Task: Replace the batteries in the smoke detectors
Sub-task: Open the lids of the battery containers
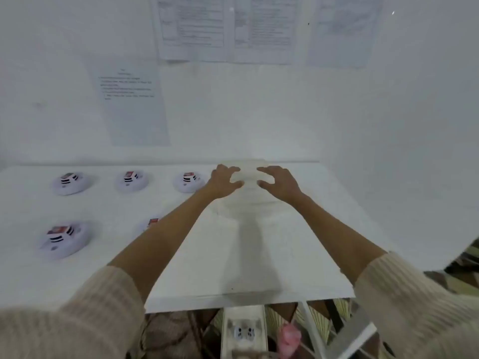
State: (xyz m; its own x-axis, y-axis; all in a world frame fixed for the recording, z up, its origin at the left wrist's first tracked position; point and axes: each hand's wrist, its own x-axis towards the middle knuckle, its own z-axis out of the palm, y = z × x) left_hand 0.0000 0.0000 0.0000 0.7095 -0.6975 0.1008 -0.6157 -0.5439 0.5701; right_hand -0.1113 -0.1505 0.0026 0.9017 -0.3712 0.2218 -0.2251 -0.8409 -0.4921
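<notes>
A: Head view, mid-frame: left hand point(224, 181), right hand point(278, 181) spread, uncurled, flanking blurred white detector point(246, 203) on table point(259, 268); contact unclear.
B: Handling?
A: Probably light, rigid, smooth plastic; best gripped at rim, opposite sides. Five other detectors point(71, 182) at frame left.

On the white flat surface point(233, 255), three round white smoke detectors point(131, 180) line the back left — two more point(63, 238) sit before them; printed paper sheets point(191, 27) hang on the wall behind.
</notes>
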